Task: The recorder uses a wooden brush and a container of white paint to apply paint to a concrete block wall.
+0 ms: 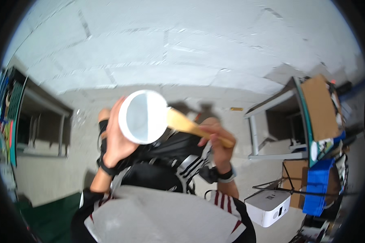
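In front of my body, my left hand (117,137) wraps round the side of a white round tub (161,133), its open top facing up. The inside of the tub shows one grey part and one paler part; I cannot tell what is in it. My right hand (218,139) grips a tan wooden-handled tool (182,122) by its narrow end. The tool widens toward the tub and its broad end meets the rim; whether its tip goes inside or what kind of tool it is, I cannot tell.
A white painted block wall (150,48) rises ahead. Metal-framed tables stand at the left (63,133) and right (253,133). At the lower right are a white box-shaped device (267,206), a blue bin (318,186) and cardboard (320,107). Something green (52,218) lies lower left.
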Motion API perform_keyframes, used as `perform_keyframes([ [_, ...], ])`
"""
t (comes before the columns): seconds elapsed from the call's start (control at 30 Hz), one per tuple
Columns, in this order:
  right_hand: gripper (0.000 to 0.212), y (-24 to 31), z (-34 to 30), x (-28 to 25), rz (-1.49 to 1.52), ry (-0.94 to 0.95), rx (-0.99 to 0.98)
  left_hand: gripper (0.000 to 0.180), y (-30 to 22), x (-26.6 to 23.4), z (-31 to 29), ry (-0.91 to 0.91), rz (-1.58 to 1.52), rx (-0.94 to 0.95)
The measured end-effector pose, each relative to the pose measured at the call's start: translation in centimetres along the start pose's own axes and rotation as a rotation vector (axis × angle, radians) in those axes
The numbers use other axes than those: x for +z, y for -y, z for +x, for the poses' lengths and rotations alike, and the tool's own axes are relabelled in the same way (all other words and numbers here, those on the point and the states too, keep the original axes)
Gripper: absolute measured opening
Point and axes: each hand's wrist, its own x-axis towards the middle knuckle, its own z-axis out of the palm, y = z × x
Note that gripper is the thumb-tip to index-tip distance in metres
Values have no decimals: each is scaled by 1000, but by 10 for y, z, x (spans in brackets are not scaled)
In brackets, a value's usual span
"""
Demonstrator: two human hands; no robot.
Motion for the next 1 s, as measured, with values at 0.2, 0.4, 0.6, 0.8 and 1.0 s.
perform_keyframes([
  [0.2, 20, 9, 5, -7, -104, 51, -123, 100, -5, 4, 5, -14, -151, 29],
  [0.4, 20, 24, 10, -15, -148, 60, -148, 99, -17, 9, 10, -52, -219, 46],
  [0.6, 21, 24, 16, -5, -242, 40, -227, 96, -16, 1, 8, -72, -238, 53],
  [0.8, 21, 28, 21, -2, -353, 145, -351, 106, -13, -6, 7, -49, -169, 3],
  [1.0, 25, 44, 25, 12, -471, 219, -260, 108, 6, -3, -2, -117, -181, 45],
])
